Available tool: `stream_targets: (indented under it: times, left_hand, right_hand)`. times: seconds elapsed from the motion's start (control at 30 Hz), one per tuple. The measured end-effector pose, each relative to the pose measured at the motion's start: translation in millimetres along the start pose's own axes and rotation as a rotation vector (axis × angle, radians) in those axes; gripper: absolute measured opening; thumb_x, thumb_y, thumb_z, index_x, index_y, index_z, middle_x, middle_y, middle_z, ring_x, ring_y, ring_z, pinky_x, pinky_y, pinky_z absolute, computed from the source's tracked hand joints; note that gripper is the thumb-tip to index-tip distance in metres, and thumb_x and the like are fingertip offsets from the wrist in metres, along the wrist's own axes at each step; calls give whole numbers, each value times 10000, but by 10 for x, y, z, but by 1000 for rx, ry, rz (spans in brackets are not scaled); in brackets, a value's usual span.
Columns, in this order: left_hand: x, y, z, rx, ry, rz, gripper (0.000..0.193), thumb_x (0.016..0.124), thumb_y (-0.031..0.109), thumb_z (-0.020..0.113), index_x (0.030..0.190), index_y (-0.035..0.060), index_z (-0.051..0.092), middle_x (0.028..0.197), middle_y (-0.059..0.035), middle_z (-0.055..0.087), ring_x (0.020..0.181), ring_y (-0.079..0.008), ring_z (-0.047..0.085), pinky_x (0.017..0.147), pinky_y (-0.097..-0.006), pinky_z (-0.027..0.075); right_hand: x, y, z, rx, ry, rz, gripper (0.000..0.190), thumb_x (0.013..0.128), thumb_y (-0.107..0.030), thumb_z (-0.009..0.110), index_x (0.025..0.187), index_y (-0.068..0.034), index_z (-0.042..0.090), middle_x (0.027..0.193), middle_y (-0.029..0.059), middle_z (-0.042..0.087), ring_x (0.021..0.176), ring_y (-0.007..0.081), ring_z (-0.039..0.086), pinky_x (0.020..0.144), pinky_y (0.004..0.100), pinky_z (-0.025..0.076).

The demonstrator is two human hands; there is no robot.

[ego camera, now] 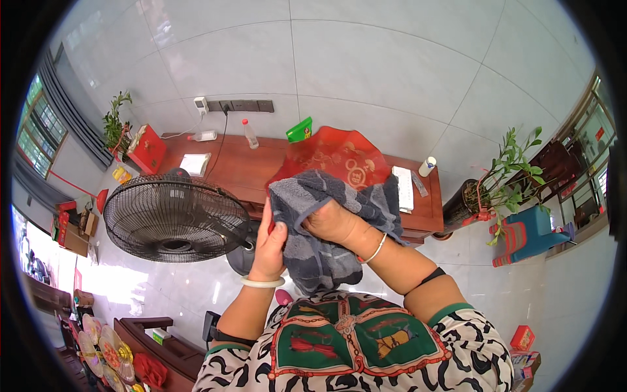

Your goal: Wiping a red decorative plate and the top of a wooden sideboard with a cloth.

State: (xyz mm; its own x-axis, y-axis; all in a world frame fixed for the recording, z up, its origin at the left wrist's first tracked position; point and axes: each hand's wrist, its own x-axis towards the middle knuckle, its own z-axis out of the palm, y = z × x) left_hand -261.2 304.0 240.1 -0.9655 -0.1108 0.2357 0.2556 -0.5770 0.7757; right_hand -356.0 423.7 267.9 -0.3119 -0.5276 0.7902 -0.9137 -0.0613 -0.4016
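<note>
A grey checked terry towel [325, 235] hangs bunched in front of my chest. My right hand [329, 220] grips it, with the fingers tucked into its folds and partly hidden. Behind and under the cloth spreads a red, wavy-edged item with gold print [338, 154]; whether it is a tray or a stiff sheet I cannot tell. My left hand [269, 240] is at its left side, thumb towards me and fingers behind. A sliver of red shows between that thumb and the fingers. The towel covers the item's near part.
A black fan [176, 218] stands close on my left. Beyond it runs a reddish wooden cabinet [230, 157] bearing a plastic bottle [250, 134], a green packet [300, 130], papers [402, 188] and a white bottle [427, 166]. Right of it are a potted plant [465, 201] and a blue chair [531, 232].
</note>
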Motion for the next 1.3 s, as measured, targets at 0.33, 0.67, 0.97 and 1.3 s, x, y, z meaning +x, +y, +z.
stream_targets:
  times: [0.33,0.67,0.97,1.3]
  left_hand:
    - [30,195,80,162,-35,40,641,945,243,472,1447,10,149,1441,-110,304,1301,-207,328,1072,-323,241]
    - [-32,117,73,211,45,120,622,949,222,440,1443,-13,145,1442,-128,305,1304,-206,325,1077,-323,230]
    - [-53,228,-75,129,38,302,569,944,180,417,1424,-25,191,1407,-173,347,1293,-252,351,1082,-365,244]
    - [-178,407,14,318,-15,231,779,747,80,527,1431,-28,170,1417,-151,337,1304,-235,339,1090,-356,221]
  right_hand:
    - [71,-58,-109,-321,-110,-59,494,787,-174,582,1250,-25,494,1312,207,451,1251,385,389,1090,453,230]
    - [5,24,96,-218,-231,-39,495,816,-159,518,1275,12,444,1319,259,414,1266,411,353,1090,478,217]
    - [-6,-59,62,-300,-243,90,522,801,-117,532,1301,-2,436,1354,254,385,1308,416,293,1115,494,139]
    - [101,33,217,-316,-201,73,467,826,-263,543,1211,-4,497,1278,237,450,1267,403,341,1099,485,192]
